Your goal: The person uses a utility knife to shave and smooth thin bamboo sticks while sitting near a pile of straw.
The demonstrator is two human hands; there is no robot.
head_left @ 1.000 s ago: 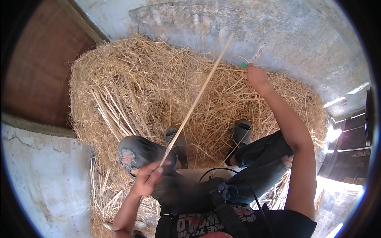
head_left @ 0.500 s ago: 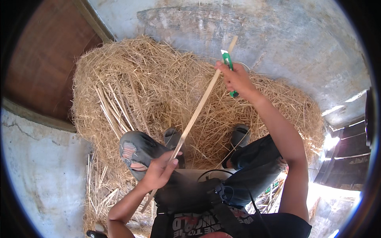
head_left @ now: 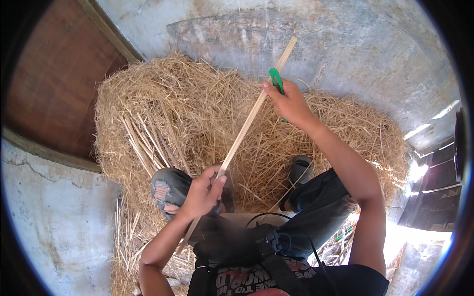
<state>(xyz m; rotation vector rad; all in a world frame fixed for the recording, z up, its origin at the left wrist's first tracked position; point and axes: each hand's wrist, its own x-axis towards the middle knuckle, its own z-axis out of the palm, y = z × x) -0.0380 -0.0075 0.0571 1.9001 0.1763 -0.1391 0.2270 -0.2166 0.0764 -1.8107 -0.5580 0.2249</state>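
A long, pale strip, apparently split bamboo (head_left: 245,129), slants across my lap from lower left to upper right. My left hand (head_left: 205,191) is closed round its lower part, above my left thigh. Near the upper end, my right hand (head_left: 290,101) grips a green box cutter (head_left: 276,79), with the thumb against the strip. The cutter's blade is not plain to see. Past my right hand the strip's far end stands out before the wall.
Shavings and straw-like fibres form a large heap (head_left: 197,98) round my feet. Several pale strips (head_left: 143,143) lie on it by my left knee. Beyond rises a worn grey wall (head_left: 345,44), with a brown panel (head_left: 54,74) at left. A black cord (head_left: 311,241) crosses my lap.
My left hand has slid up along the strip, its fingers now wrapped round it. The cutter in my right hand has tilted, and its pale blade no longer shows clearly.
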